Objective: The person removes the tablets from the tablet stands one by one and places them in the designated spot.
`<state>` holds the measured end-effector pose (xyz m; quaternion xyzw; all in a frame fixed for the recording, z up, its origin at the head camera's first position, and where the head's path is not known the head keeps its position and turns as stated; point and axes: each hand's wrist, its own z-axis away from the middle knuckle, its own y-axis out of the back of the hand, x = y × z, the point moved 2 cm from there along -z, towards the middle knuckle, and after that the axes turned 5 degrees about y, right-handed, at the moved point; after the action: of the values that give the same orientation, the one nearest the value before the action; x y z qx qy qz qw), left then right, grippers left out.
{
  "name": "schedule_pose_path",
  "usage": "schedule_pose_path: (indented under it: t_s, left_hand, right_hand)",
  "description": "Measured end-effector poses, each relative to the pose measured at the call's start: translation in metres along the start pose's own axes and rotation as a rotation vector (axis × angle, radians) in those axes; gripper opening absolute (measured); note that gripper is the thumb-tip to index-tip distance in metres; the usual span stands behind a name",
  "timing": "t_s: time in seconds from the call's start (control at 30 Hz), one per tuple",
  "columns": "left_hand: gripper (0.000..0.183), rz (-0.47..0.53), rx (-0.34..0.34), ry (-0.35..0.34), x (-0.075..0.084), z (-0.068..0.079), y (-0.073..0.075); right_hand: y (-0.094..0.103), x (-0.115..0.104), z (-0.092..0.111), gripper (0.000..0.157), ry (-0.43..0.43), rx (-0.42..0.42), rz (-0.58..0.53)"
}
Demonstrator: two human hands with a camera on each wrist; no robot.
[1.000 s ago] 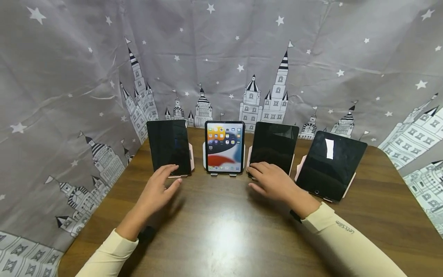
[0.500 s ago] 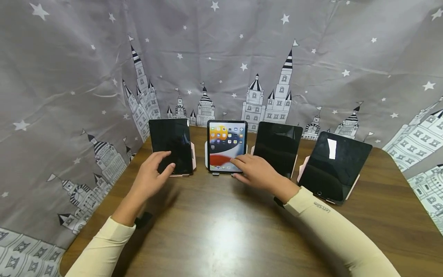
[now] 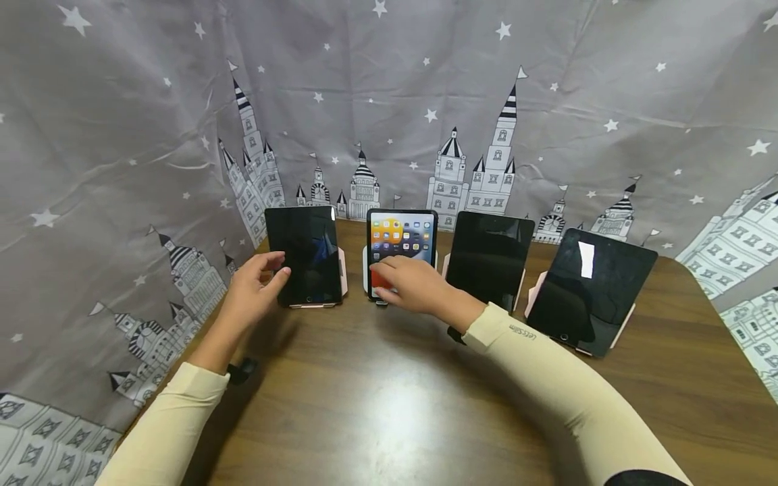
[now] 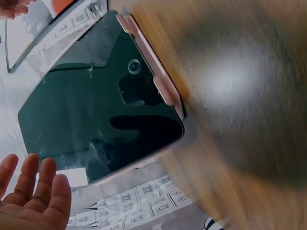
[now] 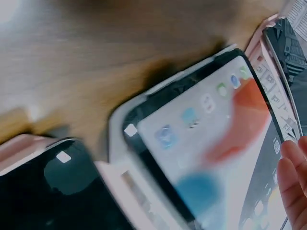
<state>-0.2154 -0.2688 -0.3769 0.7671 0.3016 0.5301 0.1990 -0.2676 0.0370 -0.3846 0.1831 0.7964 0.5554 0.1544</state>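
Note:
Four would be too exact a tally, so I see several tablets propped in a row on stands. My left hand [image 3: 252,287] hovers at the left edge of the leftmost tablet [image 3: 310,253], its fingers loosely bent and holding nothing. That tablet's screen is dark, and a pink stand lip [image 4: 165,90] supports it in the left wrist view. In front of the lit tablet [image 3: 398,228] is my right hand [image 3: 413,287], covering the lower part of its screen. App icons and a red and blue wallpaper show there. In the right wrist view, the right fingers [image 5: 292,179] extend over the screen's edge.
Right of the lit tablet stands a dark tablet [image 3: 489,256] on a pink stand. Another dark tablet [image 3: 592,290], angled, is farther right with a bright reflection. All rest on a brown wooden table [image 3: 389,405], backed by a grey castle-print curtain [image 3: 377,88].
My right hand has moved left from the third tablet to the lit one. My left hand has shifted up and left, from the leftmost tablet's lower edge to its left side.

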Motion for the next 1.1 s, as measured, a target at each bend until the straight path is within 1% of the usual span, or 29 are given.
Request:
schedule_pose_path:
  t_s: [0.2, 0.27, 0.4, 0.5, 0.67, 0.83, 0.97, 1.1]
  left_hand:
    - [0.033, 0.005, 0.032, -0.001, -0.006, -0.018, 0.009]
    - [0.033, 0.007, 0.037, 0.017, -0.007, -0.023, 0.012]
    - [0.035, 0.022, 0.041, 0.078, -0.012, -0.032, 0.016]
    - [0.035, 0.045, 0.056, 0.111, -0.016, -0.037, 0.018]
    - [0.035, 0.031, 0.083, 0.149, -0.024, -0.044, 0.019]
    - [0.035, 0.014, 0.089, 0.199, -0.028, -0.049, 0.019]
    - [0.034, 0.0, 0.099, 0.23, -0.028, -0.055, 0.021]
    - [0.036, -0.031, 0.088, 0.241, -0.026, -0.059, 0.023]
  right_hand:
    - [0.003, 0.004, -0.021, 0.039, -0.049, 0.067, -0.072]
    - [0.004, 0.005, -0.027, 0.039, -0.069, 0.077, -0.092]
    - [0.007, 0.004, -0.04, 0.04, -0.126, 0.072, -0.123]
    - [0.008, 0.003, -0.05, 0.04, -0.179, 0.065, -0.158]
    - [0.006, 0.004, -0.062, 0.038, -0.246, 0.085, -0.229]
    - [0.002, 0.004, -0.072, 0.036, -0.275, 0.109, -0.286]
    - [-0.002, 0.004, -0.08, 0.034, -0.295, 0.108, -0.302]
    - [-0.006, 0.001, -0.088, 0.032, -0.319, 0.12, -0.317]
